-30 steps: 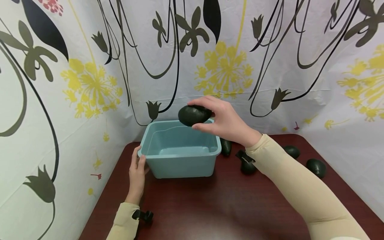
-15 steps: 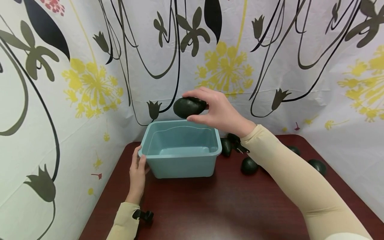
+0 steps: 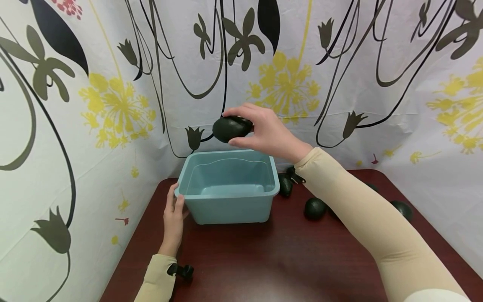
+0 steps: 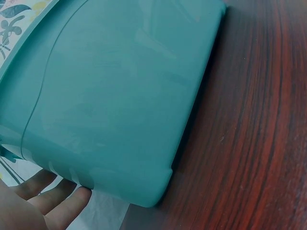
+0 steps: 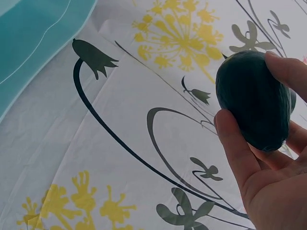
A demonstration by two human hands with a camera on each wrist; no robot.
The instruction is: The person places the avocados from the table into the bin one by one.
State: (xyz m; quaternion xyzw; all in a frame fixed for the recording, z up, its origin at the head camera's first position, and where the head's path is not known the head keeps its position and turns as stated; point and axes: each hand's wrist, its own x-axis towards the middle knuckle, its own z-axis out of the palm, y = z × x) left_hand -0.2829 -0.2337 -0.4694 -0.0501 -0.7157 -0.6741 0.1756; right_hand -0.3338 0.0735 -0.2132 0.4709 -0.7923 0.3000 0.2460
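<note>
In the head view my right hand (image 3: 266, 133) holds a dark green avocado (image 3: 228, 129) above the back rim of a pale blue plastic bin (image 3: 228, 211). Thumb and fingers grip its sides, and the right wrist view shows the rounded end of the avocado (image 5: 252, 98) pointing up. My left hand (image 3: 172, 224) holds the bin's front left corner, thumb at the front and fingers along the left side. Its fingertips meet the bin's wall (image 4: 115, 105) in the left wrist view. The visible inside of the bin holds nothing.
Right of the bin, more avocados lie on the dark red wooden table (image 3: 241, 260): one avocado (image 3: 285, 185) beside its wall, another avocado (image 3: 315, 208) nearer, and an avocado (image 3: 402, 209) by the right edge. My right sleeve partly covers others. Flower-printed cloth (image 3: 181, 100) hangs behind and beside the table.
My right hand has moved left and upward with the avocado, from over the bin's right back part toward its middle. The left hand and the bin have stayed in place.
</note>
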